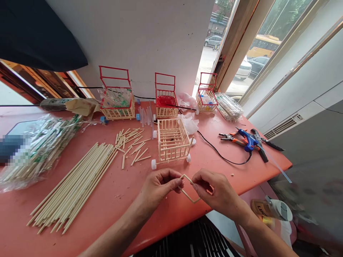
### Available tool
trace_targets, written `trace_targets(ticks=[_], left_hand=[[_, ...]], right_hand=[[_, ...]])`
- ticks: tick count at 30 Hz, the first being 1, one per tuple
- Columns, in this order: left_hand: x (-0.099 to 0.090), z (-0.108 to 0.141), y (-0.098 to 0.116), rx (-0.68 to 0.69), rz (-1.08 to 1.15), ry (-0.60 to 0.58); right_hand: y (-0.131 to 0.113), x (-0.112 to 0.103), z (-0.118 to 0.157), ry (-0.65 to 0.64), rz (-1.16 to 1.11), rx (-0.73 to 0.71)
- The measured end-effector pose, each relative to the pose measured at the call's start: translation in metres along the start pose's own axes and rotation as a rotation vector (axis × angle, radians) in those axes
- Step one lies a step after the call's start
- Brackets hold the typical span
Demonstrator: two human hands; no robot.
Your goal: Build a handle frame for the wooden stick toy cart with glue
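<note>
Near the table's front edge, my left hand (166, 184) pinches the left side of a small four-sided frame of thin wooden sticks (188, 196). On the frame's right side are the closed fingers of my right hand (211, 185). The frame is tilted, and its corners by my fingers are partly hidden. Just beyond my hands stands an unpainted wooden stick cart (173, 137) with white wheels. Short cut sticks (134, 142) lie scattered to its left, and a bundle of long sticks (73, 185) is further left.
Three carts with red handles, one of them in the middle (165, 96), stand along the wall. Bagged sticks (40, 150) lie at the left. Pliers (234, 140) and a blue glue gun (250, 142) with its black cord are at the right. A cup (278, 208) is below the table's right edge.
</note>
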State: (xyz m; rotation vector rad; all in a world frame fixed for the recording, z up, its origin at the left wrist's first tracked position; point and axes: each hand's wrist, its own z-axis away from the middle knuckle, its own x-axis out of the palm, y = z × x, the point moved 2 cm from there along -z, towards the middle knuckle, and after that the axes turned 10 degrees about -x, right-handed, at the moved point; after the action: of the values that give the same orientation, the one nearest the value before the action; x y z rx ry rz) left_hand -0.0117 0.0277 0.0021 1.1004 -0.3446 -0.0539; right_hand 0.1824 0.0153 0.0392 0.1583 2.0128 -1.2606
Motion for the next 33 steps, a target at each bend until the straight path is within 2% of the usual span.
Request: trace_targets(ticks=[33], left_hand=[[-0.0020,-0.0014,-0.0012,-0.015,-0.006,0.026]], right_hand=[[0.0002,0.0020,-0.0041,0.000,-0.009,-0.019]])
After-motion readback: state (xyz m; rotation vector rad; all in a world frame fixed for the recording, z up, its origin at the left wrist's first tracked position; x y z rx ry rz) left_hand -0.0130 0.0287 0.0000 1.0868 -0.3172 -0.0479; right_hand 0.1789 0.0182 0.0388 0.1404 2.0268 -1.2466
